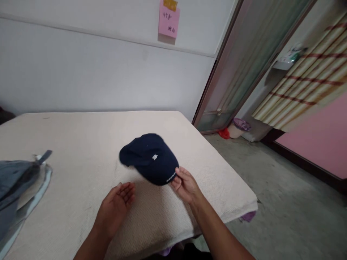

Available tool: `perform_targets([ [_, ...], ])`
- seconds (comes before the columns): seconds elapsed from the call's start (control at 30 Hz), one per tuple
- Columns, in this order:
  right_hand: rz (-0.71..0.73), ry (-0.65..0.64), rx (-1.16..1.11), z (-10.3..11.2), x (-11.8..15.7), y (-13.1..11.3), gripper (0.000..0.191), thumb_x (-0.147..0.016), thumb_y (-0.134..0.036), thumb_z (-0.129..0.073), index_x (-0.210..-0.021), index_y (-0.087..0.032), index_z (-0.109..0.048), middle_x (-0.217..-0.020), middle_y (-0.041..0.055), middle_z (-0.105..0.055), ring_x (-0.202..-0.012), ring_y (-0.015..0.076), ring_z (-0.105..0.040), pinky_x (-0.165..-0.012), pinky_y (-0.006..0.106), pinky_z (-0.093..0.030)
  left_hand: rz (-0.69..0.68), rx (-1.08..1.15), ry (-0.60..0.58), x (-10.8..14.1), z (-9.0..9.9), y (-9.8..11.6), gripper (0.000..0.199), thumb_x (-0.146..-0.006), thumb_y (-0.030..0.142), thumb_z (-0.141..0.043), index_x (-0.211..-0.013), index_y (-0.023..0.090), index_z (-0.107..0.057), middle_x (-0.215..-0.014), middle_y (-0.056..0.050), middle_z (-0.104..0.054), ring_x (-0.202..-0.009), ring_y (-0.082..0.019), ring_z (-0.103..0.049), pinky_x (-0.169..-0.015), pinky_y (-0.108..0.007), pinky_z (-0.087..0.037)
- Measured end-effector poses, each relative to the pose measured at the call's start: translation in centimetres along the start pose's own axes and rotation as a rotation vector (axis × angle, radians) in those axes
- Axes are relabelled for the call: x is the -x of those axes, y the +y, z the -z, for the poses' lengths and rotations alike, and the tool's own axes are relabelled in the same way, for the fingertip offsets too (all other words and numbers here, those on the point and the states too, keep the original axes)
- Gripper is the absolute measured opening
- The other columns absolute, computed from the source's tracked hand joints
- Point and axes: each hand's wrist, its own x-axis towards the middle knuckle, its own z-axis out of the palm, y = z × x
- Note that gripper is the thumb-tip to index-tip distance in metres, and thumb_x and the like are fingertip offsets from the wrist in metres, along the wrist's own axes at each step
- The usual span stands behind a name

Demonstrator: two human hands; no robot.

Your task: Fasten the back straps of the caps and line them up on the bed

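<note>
A dark navy cap (151, 159) with a small white mark on it is held above the cream cover (81, 144). My right hand (185, 183) pinches the cap's edge at its lower right, beside some small white lettering, the thumb on top and fingers partly under it. To the lower left of the cap, my left hand (116, 207) is apart from it, palm turned up, fingers loosely curled and holding nothing.
Blue-grey hats or cloth items (18, 184) lie at the left edge. A pink note (168, 20) is taped to the white wall behind. On the floor at the right stand a bin (236, 128) and a red bag (224, 133), near a glass door.
</note>
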Motion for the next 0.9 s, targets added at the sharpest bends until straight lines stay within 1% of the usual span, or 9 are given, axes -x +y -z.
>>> perform_targets([
  [0.1, 0.164, 0.148, -0.077, 1.4, -3.1, -3.7, 0.028, -0.071, -0.024, -0.072, -0.067, -0.019, -0.045, -0.053, -0.0093, -0.036, -0.040, 0.0033, -0.030, -0.040, 0.015, -0.031, 0.001, -0.059, 0.016, -0.4, -0.1, -0.6, 0.017, -0.085, 0.013, -0.050, -0.079, 0.011, -0.066, -0.082, -0.010, -0.066, -0.071, -0.015, -0.064, -0.063, -0.026, -0.055],
  [0.2, 0.280, 0.339, -0.074, 3.8, -6.5, -7.6, 0.025, -0.076, -0.019, -0.067, -0.067, -0.019, -0.044, -0.053, -0.0090, -0.036, -0.041, 0.0037, -0.034, -0.041, 0.016, -0.034, 0.004, -0.091, 0.037, -0.8, -0.4, -1.1, 0.016, -0.084, 0.011, -0.050, -0.080, 0.012, -0.066, -0.082, -0.009, -0.065, -0.068, -0.013, -0.063, -0.061, -0.024, -0.054],
  [0.37, 0.275, 0.588, -0.085, 10.1, -10.3, -10.8, 0.016, -0.087, -0.015, -0.053, -0.072, -0.018, -0.047, -0.055, -0.0069, -0.042, -0.045, 0.0050, -0.042, -0.045, 0.015, -0.039, 0.003, -0.125, 0.067, -1.1, -0.7, -1.7, 0.015, -0.084, 0.010, -0.051, -0.081, 0.012, -0.065, -0.082, -0.008, -0.065, -0.065, -0.012, -0.061, -0.055, -0.022, -0.052],
  [0.43, 0.247, 0.707, -0.070, 12.7, -10.8, -10.9, 0.003, -0.088, -0.018, -0.053, -0.086, -0.017, -0.054, -0.070, -0.0021, -0.055, -0.057, 0.0074, -0.052, -0.052, 0.019, -0.046, -0.002, -0.139, 0.064, -1.1, -0.8, -1.9, 0.014, -0.083, 0.010, -0.052, -0.081, 0.012, -0.066, -0.082, -0.008, -0.065, -0.065, -0.012, -0.061, -0.055, -0.022, -0.052],
  [0.57, 0.192, 0.855, -0.025, 16.3, -11.2, -10.8, 0.031, -0.089, -0.031, -0.053, -0.116, -0.016, -0.054, -0.115, 0.0088, -0.057, -0.095, 0.0195, -0.059, -0.079, 0.039, -0.051, -0.017, -0.180, 0.054, -1.0, -0.6, -2.3, 0.011, -0.082, 0.012, -0.056, -0.081, 0.012, -0.067, -0.081, -0.008, -0.065, -0.065, -0.012, -0.060, -0.056, -0.022, -0.052],
  [0.63, 0.187, 0.892, 0.015, 16.9, -11.3, -10.7, 0.033, -0.089, -0.032, -0.053, -0.118, -0.016, -0.053, -0.118, 0.0090, -0.055, -0.098, 0.0208, -0.058, -0.081, 0.041, -0.051, -0.018, -0.185, 0.036, -0.9, -0.5, -2.5, 0.009, -0.080, 0.013, -0.058, -0.082, 0.012, -0.067, -0.081, -0.008, -0.065, -0.065, -0.012, -0.060, -0.057, -0.022, -0.051],
  [0.73, 0.239, 0.949, 0.107, 16.7, -11.5, -10.2, 0.018, -0.088, -0.025, -0.055, -0.100, -0.012, -0.056, -0.093, 0.0068, -0.062, -0.078, 0.0153, -0.062, -0.067, 0.032, -0.054, -0.009, -0.188, 0.026, -0.8, -0.1, -2.5, 0.008, -0.078, 0.017, -0.063, -0.083, 0.012, -0.066, -0.081, -0.007, -0.065, -0.065, -0.012, -0.060, -0.056, -0.022, -0.050],
  [0.8, 0.314, 0.991, 0.193, 15.9, -11.2, -9.3, 0.007, -0.084, -0.019, -0.056, -0.084, -0.015, -0.050, -0.071, 0.0011, -0.058, -0.060, 0.0116, -0.059, -0.054, 0.026, -0.052, 0.000, -0.196, 0.035, -0.7, 0.3, -2.5, 0.009, -0.078, 0.020, -0.064, -0.083, 0.013, -0.065, -0.081, -0.007, -0.066, -0.064, -0.012, -0.060, -0.055, -0.021, -0.049],
  [0.9, 0.425, 1.018, 0.359, 13.7, -10.1, -7.5, 0.012, -0.077, -0.018, -0.055, -0.076, -0.020, -0.043, -0.056, -0.0065, -0.048, -0.046, 0.0092, -0.050, -0.044, 0.021, -0.046, -0.034, -0.172, 0.065, -0.3, 1.0, -2.1, 0.010, -0.079, 0.022, -0.062, -0.082, 0.013, -0.063, -0.079, -0.006, -0.067, -0.063, -0.011, -0.060, -0.055, -0.020, -0.048],
])
